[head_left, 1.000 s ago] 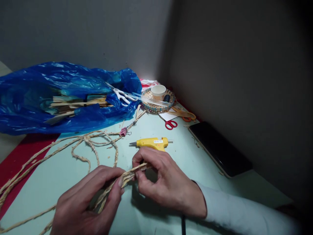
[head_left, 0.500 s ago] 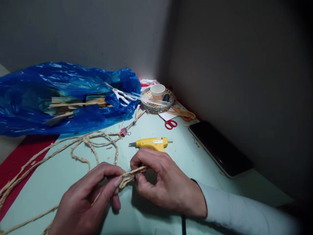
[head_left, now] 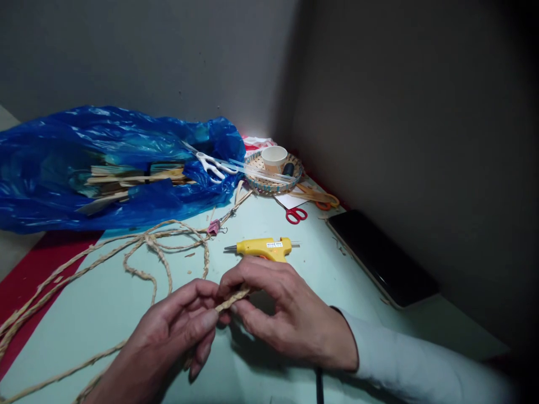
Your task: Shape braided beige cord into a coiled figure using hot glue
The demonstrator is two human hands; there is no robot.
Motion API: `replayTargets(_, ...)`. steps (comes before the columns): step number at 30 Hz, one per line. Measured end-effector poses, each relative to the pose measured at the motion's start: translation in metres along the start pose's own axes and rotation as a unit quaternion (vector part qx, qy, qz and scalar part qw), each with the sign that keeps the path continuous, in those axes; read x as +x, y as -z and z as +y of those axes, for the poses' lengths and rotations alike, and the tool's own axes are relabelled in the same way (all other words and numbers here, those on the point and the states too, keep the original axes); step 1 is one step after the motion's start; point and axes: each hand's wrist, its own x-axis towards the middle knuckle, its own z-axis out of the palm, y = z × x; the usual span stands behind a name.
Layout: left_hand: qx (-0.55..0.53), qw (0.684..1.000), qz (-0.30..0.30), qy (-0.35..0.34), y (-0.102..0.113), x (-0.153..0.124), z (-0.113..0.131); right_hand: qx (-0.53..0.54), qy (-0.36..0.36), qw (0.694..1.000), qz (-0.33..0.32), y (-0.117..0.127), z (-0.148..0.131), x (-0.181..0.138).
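Note:
Between my fingertips runs a tan braided cord (head_left: pixel 233 299), made of dry plant fibre. My left hand (head_left: pixel 177 328) pinches it with thumb and fingers from the left. My right hand (head_left: pixel 280 311) grips the same piece just to the right, the fingers bent over it; part of the cord is hidden there. Long loops of matching braided rope (head_left: pixel 138 272) lie on the table to the left. A pink binder clip (head_left: pixel 213 227) sits on the strands farther back. Just beyond my right hand lies a yellow glue gun (head_left: pixel 263 247), nozzle pointing left.
A blue plastic bag (head_left: pixel 50 163) with dry strips (head_left: pixel 138 178) and white scissors (head_left: pixel 210 167) fills the back left. Behind stands a woven basket (head_left: pixel 269 188) holding a cup (head_left: pixel 274 157). Red-handled scissors (head_left: pixel 296 215) and a black phone (head_left: pixel 381 258) lie right, by the wall.
My left hand has turned and shifted right, closer to my right hand. The cord piece, earlier showing a folded, looser end, now shows as one braid between the fingers.

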Motion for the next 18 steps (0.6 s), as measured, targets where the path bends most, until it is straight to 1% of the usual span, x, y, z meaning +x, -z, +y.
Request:
replayTargets(5,0.046,0.993,0.092,-0.058,-0.0017,-0.0019,0.0041,0.025,-0.007,1.0,-0.002,0.0036,0.0008,0.0032)
replayTargets(9,0.079,0.982,0.145,-0.088,-0.0048,-0.005,0.0071,0.056,-0.015,0.998,0.011,0.0053,-0.0002,0.0033)
replayTargets(11,0.121,0.969,0.185,-0.11,-0.0058,-0.0066,0.007,0.065,-0.023,0.997,0.018,0.0054,-0.0016,0.0031)
replayTargets(13,0.166,0.951,0.216,-0.146,-0.0064,-0.0079,0.0059,0.071,-0.03,0.997,0.025,0.005,-0.0032,0.0032)
replayTargets(15,0.176,0.943,0.222,-0.172,-0.007,-0.0085,0.0042,0.077,-0.037,0.996,0.03,0.0039,-0.004,0.0033)
replayTargets(18,0.127,0.956,0.209,-0.162,-0.0083,-0.0086,0.0014,0.086,-0.039,0.995,0.043,0.0022,-0.0027,0.0027)
